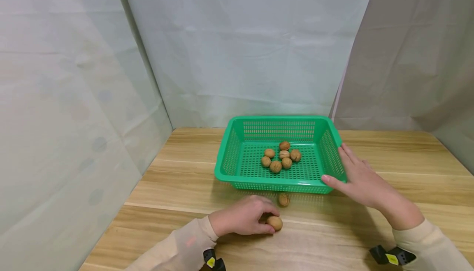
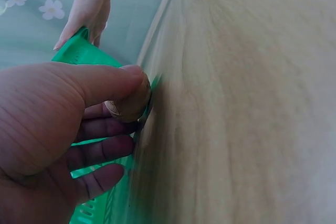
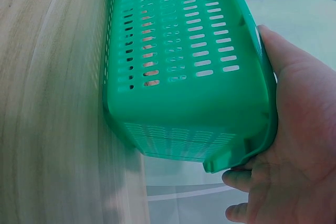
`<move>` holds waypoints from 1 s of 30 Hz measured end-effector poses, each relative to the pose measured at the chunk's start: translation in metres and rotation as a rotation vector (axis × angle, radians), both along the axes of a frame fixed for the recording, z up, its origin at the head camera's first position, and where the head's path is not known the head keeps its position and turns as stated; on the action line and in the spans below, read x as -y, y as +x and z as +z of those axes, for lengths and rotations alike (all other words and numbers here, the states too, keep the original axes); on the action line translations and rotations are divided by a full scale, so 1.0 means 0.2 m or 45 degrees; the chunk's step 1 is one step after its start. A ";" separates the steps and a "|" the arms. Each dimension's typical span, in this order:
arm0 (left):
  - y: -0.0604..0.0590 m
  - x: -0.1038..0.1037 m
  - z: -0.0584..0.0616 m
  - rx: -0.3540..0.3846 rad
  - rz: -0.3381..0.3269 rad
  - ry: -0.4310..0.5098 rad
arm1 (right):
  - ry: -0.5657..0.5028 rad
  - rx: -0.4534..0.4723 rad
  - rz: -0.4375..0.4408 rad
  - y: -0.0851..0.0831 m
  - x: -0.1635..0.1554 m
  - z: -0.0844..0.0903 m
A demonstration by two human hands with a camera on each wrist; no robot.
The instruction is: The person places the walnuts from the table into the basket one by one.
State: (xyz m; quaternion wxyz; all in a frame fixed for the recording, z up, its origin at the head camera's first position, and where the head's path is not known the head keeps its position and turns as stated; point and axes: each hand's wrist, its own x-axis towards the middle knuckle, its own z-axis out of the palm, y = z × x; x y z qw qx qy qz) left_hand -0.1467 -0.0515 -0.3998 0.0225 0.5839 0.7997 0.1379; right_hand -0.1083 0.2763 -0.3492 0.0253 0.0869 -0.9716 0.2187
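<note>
My left hand (image 1: 247, 215) pinches a walnut (image 1: 275, 223) between thumb and fingers, low over the table in front of the basket. In the left wrist view, the thumb lies along this walnut (image 2: 129, 103) and the other fingers are bent loosely below. A second walnut (image 1: 283, 200) lies on the table, close to the front of the green plastic basket (image 1: 274, 179). Several walnuts (image 1: 275, 167) are grouped inside the basket. My right hand (image 1: 364, 182) rests spread at the basket's front right corner, its thumb on the front rim and its fingers along the right side.
The basket stands on a wooden table (image 1: 166, 188) towards its back edge. White sheeting (image 1: 237, 49) hangs behind and to the left, and a greyer sheet (image 1: 403, 57) hangs at the right. Black straps with yellow marks sit on both wrists.
</note>
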 end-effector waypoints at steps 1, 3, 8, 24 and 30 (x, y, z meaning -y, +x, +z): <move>0.00 0.00 0.00 0.001 -0.003 0.002 | 0.000 0.000 0.001 0.00 0.00 0.00; 0.00 0.00 0.01 0.022 -0.008 0.009 | -0.003 -0.004 0.002 0.00 0.00 0.00; 0.00 0.00 0.02 0.066 -0.019 0.029 | -0.007 -0.015 0.002 0.00 0.00 0.00; 0.01 0.02 0.08 0.083 -0.045 0.120 | 0.004 -0.020 0.005 0.00 0.00 0.00; 0.03 0.03 0.13 0.076 -0.050 0.134 | -0.002 -0.014 0.006 0.00 0.00 0.00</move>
